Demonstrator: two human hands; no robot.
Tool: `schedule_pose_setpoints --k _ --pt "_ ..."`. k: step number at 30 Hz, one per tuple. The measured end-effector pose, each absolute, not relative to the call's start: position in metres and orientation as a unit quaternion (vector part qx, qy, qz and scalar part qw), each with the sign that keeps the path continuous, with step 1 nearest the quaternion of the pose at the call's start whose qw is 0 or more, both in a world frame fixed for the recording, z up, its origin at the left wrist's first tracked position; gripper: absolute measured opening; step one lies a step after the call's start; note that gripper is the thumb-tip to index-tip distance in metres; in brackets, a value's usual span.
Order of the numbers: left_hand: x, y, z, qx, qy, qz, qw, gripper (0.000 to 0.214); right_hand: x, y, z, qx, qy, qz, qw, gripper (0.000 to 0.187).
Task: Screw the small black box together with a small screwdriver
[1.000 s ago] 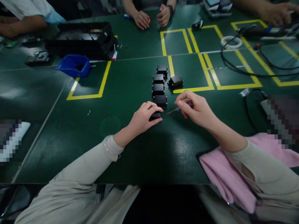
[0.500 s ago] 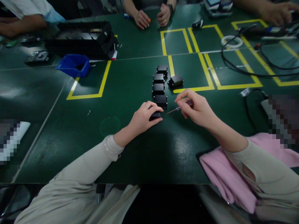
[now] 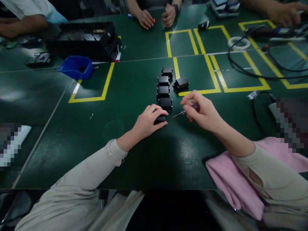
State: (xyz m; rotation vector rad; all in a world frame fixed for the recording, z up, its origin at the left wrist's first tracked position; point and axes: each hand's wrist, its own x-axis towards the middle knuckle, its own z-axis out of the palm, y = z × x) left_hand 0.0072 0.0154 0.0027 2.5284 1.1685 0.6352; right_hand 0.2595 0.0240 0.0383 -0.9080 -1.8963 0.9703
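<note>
My left hand is closed around a small black box on the green table, hiding part of it. In my right hand is a screwdriver, held by its dark translucent handle. Its thin shaft slants down to the left, and the tip meets the right end of the held box; what it touches there is too small to make out. Just beyond my left hand stands another black box, the nearest in a row of several alike. One more black box sits at an angle to the right of that row.
A blue bin and stacked black trays stand at the far left. Tiny screws lie left of my hand. A pink cloth is under my right forearm. Cables cross the right side. Co-workers' hands rest opposite.
My right hand's fingers have shifted very slightly on the screwdriver handle. My left hand and the boxes stay in place.
</note>
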Motion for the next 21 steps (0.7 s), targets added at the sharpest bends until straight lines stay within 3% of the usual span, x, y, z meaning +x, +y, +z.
schedule_pose_setpoints --k 6,11,16,21 --pt "0.0069 0.0151 0.0029 0.876 0.406 0.221 0.141 0.028 0.2597 0.0235 0.0398 -0.371 -0.758 0.377 0.382 0.014" --pt "0.0068 0.0153 0.0025 0.876 0.406 0.221 0.136 0.029 0.2595 0.0233 0.0392 -0.358 -0.751 0.39 0.395 0.006" --pt "0.0066 0.0156 0.0021 0.877 0.403 0.223 0.14 0.028 0.2594 0.0233 0.0387 -0.363 -0.755 0.387 0.386 0.015" --pt "0.0063 0.0159 0.0015 0.877 0.401 0.224 0.138 0.028 0.26 0.0237 0.038 -0.355 -0.756 0.38 0.397 0.006"
